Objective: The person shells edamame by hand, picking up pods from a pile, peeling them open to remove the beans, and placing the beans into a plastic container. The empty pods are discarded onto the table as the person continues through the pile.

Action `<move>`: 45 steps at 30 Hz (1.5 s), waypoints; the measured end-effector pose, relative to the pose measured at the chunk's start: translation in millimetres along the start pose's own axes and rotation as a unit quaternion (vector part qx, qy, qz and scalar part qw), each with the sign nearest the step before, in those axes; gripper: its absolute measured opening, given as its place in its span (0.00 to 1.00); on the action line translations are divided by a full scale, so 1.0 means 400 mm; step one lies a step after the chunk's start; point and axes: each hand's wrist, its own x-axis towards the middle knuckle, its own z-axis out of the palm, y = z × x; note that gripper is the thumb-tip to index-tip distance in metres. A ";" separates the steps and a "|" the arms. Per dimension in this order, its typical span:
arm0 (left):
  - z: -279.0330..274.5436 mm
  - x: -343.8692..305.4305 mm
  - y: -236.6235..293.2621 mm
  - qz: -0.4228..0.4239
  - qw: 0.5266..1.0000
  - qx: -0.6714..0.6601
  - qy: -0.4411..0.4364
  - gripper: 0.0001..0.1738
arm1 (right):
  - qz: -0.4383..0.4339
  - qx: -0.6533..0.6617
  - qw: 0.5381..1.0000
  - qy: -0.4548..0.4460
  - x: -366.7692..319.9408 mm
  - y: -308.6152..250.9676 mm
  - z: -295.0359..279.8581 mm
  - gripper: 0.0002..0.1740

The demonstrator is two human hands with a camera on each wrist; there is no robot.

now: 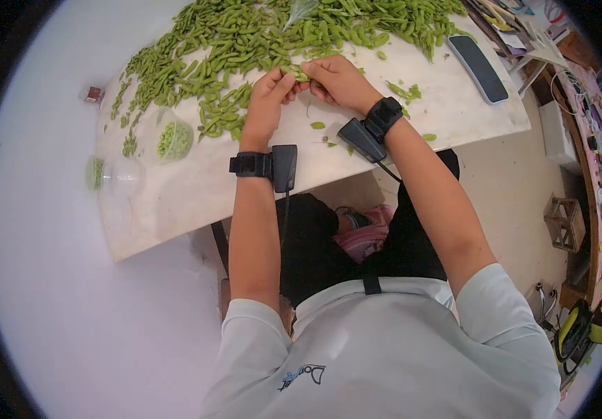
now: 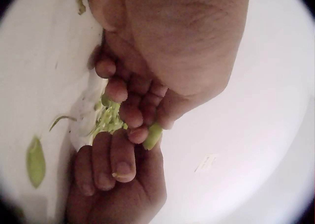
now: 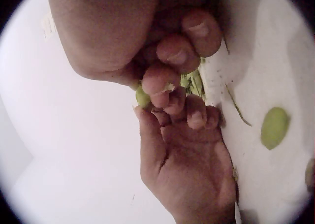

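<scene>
My left hand (image 1: 267, 103) and right hand (image 1: 345, 82) meet over the near side of a heap of green soybean pods (image 1: 231, 42). Between them is one soybean pod (image 2: 153, 137), pinched by thumb and forefinger of each hand. Most of that pod is covered by the fingertips; a bit of green (image 3: 142, 97) shows in the right wrist view. The other fingers of both hands are curled in. A small shred of pale green clings to a right fingertip (image 3: 162, 81). A single flat pod (image 2: 36, 162) lies on the table below the hands.
A clear plastic cup (image 1: 175, 141) of shelled beans stands left, with another clear container (image 1: 125, 174) lying on its side near the table's left edge. To the right rest a phone (image 1: 477, 68) and a few loose pods (image 1: 404, 91). The white table (image 1: 168, 216) ends before my lap.
</scene>
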 end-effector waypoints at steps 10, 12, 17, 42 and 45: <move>0.001 -0.004 -0.002 0.012 1.000 -0.005 -0.008 0.13 | 0.032 0.085 0.996 0.003 -0.010 -0.019 -0.003 0.22; -0.002 0.000 -0.004 0.020 1.000 0.004 -0.012 0.13 | 0.032 0.091 0.995 0.004 -0.011 -0.021 -0.003 0.22; 0.005 -0.001 0.003 0.025 1.000 0.007 -0.013 0.11 | 0.035 0.114 0.993 0.015 -0.010 -0.020 -0.005 0.22; 0.014 -0.013 0.013 0.124 0.973 0.157 0.116 0.09 | 0.017 0.068 0.997 0.043 -0.001 0.003 0.003 0.23; 0.022 -0.014 0.021 0.063 0.992 0.067 0.081 0.09 | 0.022 0.051 0.998 0.042 0.001 0.005 -0.001 0.24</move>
